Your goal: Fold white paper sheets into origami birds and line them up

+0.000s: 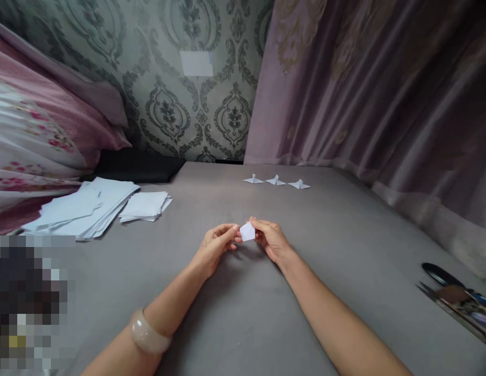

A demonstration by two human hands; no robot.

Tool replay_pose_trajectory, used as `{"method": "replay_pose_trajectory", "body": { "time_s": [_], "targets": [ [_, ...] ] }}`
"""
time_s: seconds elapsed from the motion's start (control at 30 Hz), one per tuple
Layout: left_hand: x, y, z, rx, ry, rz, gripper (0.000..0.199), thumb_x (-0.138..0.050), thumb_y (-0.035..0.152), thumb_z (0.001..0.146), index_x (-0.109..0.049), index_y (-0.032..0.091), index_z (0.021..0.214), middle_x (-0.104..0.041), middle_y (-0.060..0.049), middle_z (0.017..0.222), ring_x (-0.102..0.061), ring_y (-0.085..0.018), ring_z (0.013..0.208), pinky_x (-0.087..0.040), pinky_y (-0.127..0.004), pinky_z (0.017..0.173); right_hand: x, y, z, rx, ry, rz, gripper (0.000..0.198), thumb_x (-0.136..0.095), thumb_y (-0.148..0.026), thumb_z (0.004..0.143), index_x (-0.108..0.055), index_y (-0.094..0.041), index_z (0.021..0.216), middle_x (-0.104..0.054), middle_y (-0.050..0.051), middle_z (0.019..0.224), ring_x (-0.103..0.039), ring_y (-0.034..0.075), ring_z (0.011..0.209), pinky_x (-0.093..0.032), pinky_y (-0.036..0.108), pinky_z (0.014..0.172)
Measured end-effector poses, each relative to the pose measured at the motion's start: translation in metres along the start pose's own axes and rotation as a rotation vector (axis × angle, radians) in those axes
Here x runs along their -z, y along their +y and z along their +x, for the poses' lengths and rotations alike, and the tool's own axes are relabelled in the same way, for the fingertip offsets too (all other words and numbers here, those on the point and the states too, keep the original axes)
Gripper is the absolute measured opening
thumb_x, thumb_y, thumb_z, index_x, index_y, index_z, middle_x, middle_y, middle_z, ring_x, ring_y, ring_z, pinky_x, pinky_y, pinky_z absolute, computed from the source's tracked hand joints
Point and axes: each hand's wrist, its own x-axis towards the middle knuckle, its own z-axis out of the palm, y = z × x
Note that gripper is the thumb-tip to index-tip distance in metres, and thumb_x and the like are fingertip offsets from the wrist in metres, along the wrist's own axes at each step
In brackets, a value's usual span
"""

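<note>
A small folded piece of white paper [247,232] is held up between both hands, a little above the grey surface. My left hand [219,241] pinches its left edge between thumb and fingers. On the opposite side, my right hand [271,237] grips the upper right edge, its thumb along the top. Three folded paper cranes stand in a row beyond the hands: a left one [253,179], a middle one [275,180] and a right one [299,184]. A pale bangle [149,334] circles the left forearm.
Large white sheets [78,209] lie in a pile at the left, beside a stack of smaller paper squares [144,206]. Behind them is a flat black item [137,165]. Scissors [442,297] and other tools lie at the right edge. Curtains [345,104] border the grey surface [345,235].
</note>
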Motion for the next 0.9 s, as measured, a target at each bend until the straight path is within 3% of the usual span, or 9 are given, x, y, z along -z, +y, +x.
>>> {"method": "replay_pose_trajectory", "body": {
  "time_s": [0.3,0.57,0.77,0.9],
  "targets": [
    [-0.0004,-0.0021,-0.0007,-0.032,-0.066,0.029,0.031,-0.077,0.027,0.066,-0.065,0.015,0.091,-0.068,-0.005,0.084,-0.061,-0.011,0.071,-0.044,-0.019,0.061,-0.0018,0.0040,-0.0020,0.066,-0.024,-0.048,0.039,-0.071,-0.054,0.065,-0.071,-0.016,0.072,-0.064,0.003,0.062,-0.052,0.011,0.054,-0.036,0.025,0.054],
    [-0.0026,-0.0013,-0.0037,-0.054,-0.078,0.076,0.035,-0.076,0.030,0.065,-0.065,0.014,0.094,-0.068,-0.007,0.085,-0.061,-0.013,0.070,-0.044,-0.021,0.060,-0.0056,0.0044,-0.0035,0.151,-0.038,-0.136,0.043,-0.067,-0.057,0.069,-0.072,-0.016,0.077,-0.058,0.000,0.057,-0.045,0.009,0.051,-0.030,0.024,0.051],
    [0.0012,-0.0031,0.0007,-0.096,0.047,0.128,0.028,-0.074,0.034,0.066,-0.067,0.013,0.083,-0.067,-0.005,0.073,-0.058,-0.011,0.064,-0.040,-0.018,0.053,-0.0093,0.0046,-0.0074,0.199,-0.095,-0.222,0.036,-0.069,-0.051,0.068,-0.073,-0.017,0.076,-0.058,-0.001,0.059,-0.040,0.008,0.051,-0.029,0.023,0.050],
    [0.0025,0.0009,0.0008,-0.134,0.120,0.100,0.032,-0.074,0.035,0.065,-0.065,0.014,0.087,-0.066,-0.005,0.075,-0.059,-0.013,0.067,-0.041,-0.019,0.054,-0.0090,0.0060,-0.0082,0.242,-0.108,-0.281,0.030,-0.072,-0.044,0.067,-0.073,-0.017,0.081,-0.057,-0.002,0.059,-0.039,0.008,0.051,-0.030,0.024,0.050]
  ]
}}
